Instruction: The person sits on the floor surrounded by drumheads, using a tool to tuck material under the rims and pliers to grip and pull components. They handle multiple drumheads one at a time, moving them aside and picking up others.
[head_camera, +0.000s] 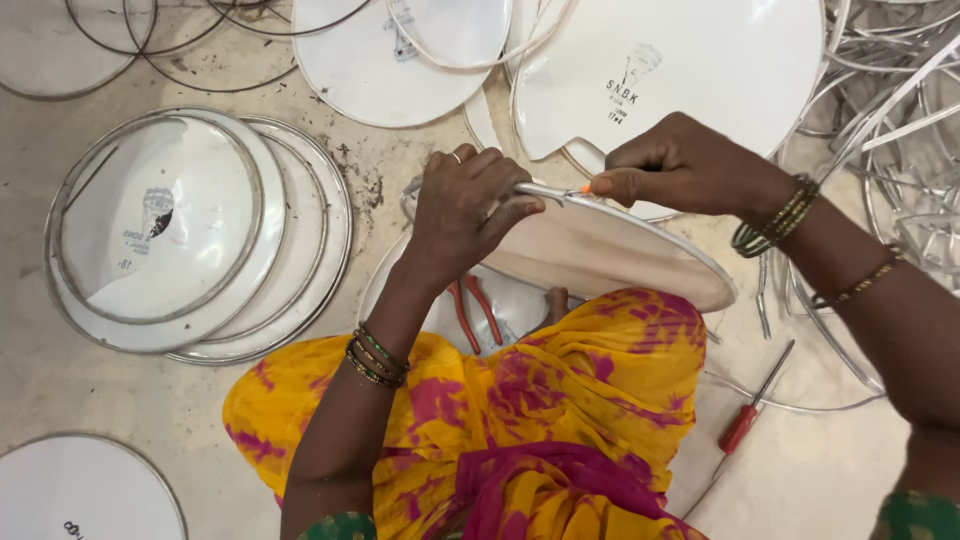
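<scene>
My left hand (465, 205) grips the metal rim of a round white drum head (600, 255) that rests tilted on my lap, over yellow and pink cloth. My right hand (675, 165) holds a slim tool with an orange tip (555, 191) against that same rim, just right of my left fingers. Both wrists carry bangles. Red-handled pliers (472, 310) lie on another white disc under the drum head.
A stack of rimmed white drum heads (190, 235) lies at left, more white discs (690, 60) at the top and one at bottom left (80, 490). Loose metal hoops (890, 120) pile up at right. A red-handled screwdriver (750, 410) lies on the floor.
</scene>
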